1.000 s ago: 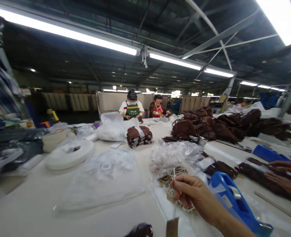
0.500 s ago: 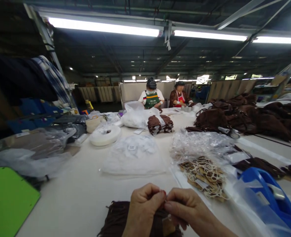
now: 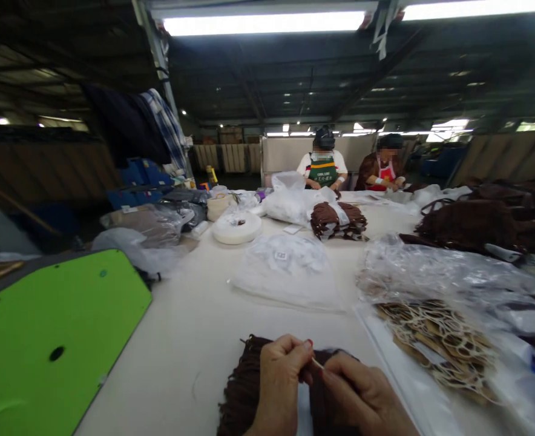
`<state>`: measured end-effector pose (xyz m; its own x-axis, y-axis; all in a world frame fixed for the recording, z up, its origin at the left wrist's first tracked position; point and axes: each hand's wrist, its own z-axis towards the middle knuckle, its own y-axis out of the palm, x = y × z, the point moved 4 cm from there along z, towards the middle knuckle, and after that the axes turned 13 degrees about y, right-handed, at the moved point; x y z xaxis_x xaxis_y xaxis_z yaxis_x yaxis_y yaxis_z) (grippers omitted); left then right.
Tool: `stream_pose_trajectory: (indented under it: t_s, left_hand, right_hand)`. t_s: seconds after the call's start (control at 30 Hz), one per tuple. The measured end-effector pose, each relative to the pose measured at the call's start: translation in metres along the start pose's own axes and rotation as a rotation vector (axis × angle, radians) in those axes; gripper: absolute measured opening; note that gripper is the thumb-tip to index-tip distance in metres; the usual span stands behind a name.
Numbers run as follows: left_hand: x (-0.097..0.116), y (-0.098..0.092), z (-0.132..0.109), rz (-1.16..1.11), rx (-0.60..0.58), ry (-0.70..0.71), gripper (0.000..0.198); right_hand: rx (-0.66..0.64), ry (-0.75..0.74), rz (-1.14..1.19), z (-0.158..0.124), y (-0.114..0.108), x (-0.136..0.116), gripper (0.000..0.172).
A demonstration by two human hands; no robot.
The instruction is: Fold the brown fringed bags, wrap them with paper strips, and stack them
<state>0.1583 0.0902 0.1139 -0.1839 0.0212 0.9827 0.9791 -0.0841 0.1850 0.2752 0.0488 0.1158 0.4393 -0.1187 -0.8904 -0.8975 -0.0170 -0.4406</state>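
My left hand [image 3: 282, 378] and my right hand [image 3: 361, 390] meet near the front of the white table, both closed in a pinch. A short stretch of thin whitish string [image 3: 317, 364] shows between their fingertips. Beneath them lies a bundle of dark brown strips [image 3: 239, 384], partly covered by the hands. To the right of my right hand is a pile of brown tags with pale string loops [image 3: 437, 345].
A clear plastic bag of white pieces [image 3: 290, 272] lies ahead, with a white tape roll [image 3: 224, 231] and a strapped brown bundle [image 3: 338, 219] behind. A green panel [image 3: 68, 327] stands left. Brown bags [image 3: 471, 221] fill the far right. Two people [image 3: 324, 166] work opposite.
The view has turned left, so the table's contents sit further right and more of the green panel shows. My fingertips have parted slightly, and string is visible between them.
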Motion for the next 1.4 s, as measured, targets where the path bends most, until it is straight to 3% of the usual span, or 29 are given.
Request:
stream_pose_trajectory:
  t_s: [0.13, 0.33, 0.4, 0.53, 0.63, 0.77, 0.83, 0.93, 1.03, 1.17, 1.4]
  left_hand:
    - [-0.018, -0.028, 0.009, 0.089, -0.056, 0.019, 0.033]
    - [-0.043, -0.114, 0.059, 0.449, -0.014, 0.121, 0.038]
    - [-0.053, -0.129, 0.071, 0.507, -0.058, 0.110, 0.035]
    - [-0.066, -0.128, 0.078, 0.522, -0.230, 0.096, 0.023]
    - [-0.071, -0.124, 0.080, 0.533, -0.297, 0.105, 0.021]
    - [-0.081, -0.130, 0.082, 0.519, -0.194, -0.017, 0.016]
    - [-0.085, -0.134, 0.079, 0.487, -0.118, -0.130, 0.024]
    - [-0.084, -0.134, 0.069, 0.481, -0.118, -0.234, 0.028]
    - [-0.077, -0.134, 0.057, 0.557, -0.175, -0.272, 0.021]
    - [-0.072, -0.137, 0.048, 0.650, -0.262, -0.316, 0.027]
    - [-0.072, -0.134, 0.075, 0.683, -0.193, -0.217, 0.028]
  right_hand:
    - [0.115, -0.111, -0.089, 0.019, 0.015, 0.009, 0.028]
    - [0.107, -0.097, -0.264, 0.057, 0.032, 0.011, 0.028]
    - [0.095, -0.093, -0.271, 0.071, 0.038, 0.009, 0.029]
    - [0.038, -0.077, -0.252, 0.096, 0.054, 0.013, 0.027]
    - [0.013, -0.052, -0.246, 0.111, 0.064, 0.022, 0.026]
    - [-0.075, -0.010, -0.292, 0.124, 0.073, 0.033, 0.027]
    - [-0.118, 0.006, -0.305, 0.129, 0.078, 0.036, 0.028]
    - [-0.164, 0.024, -0.304, 0.133, 0.086, 0.036, 0.029]
    - [-0.202, 0.030, -0.304, 0.134, 0.093, 0.036, 0.029]
    - [-0.290, 0.062, -0.288, 0.134, 0.099, 0.041, 0.028]
    - [-0.308, 0.109, -0.274, 0.139, 0.098, 0.043, 0.028]
